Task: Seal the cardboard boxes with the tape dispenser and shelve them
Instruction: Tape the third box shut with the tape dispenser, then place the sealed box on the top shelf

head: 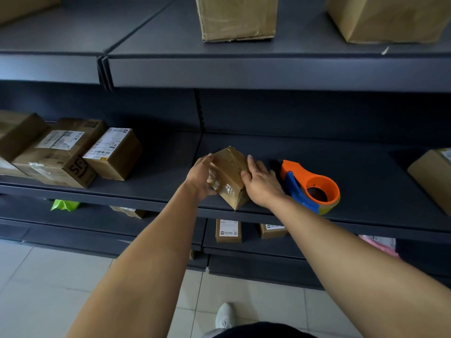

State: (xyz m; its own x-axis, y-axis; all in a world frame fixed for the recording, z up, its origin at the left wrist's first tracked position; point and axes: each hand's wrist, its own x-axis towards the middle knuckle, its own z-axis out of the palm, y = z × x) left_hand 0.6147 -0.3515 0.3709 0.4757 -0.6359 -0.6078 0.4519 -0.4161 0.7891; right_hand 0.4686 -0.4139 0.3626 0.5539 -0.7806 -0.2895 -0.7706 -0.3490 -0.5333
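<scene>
- While we stand facing the dark shelving, both our hands reach to a small cardboard box [229, 172] on the middle shelf [353, 157].
- That box sits near the shelf's front edge, turned so that one corner points at us, and glossy clear tape shows on its top and near face.
- Our left hand [199, 178] grips the box's left side, with the fingers curved over the far-left edge and the thumb low against the near face.
- Our right hand [260, 182] lies against the right side of the box; its fingers are straight and close together, pointing away from us, and the thumb rests on the top.
- An orange and blue tape dispenser [310, 186] lies on the same shelf just right of our right hand, and neither hand holds it.
- Far to the left on this shelf, several labelled boxes [73, 152] stand packed together, well apart from the small one.
- Another box [432, 174] is cut off by the right edge of the view.
- On the upper shelf [244, 71] we see two larger cartons [236, 18].
- Two small labelled parcels [228, 231] stand on the lower shelf, with a green bag [64, 204] further left.
- Below us a white shoe [224, 315] rests on the pale tiled floor [48, 289].
</scene>
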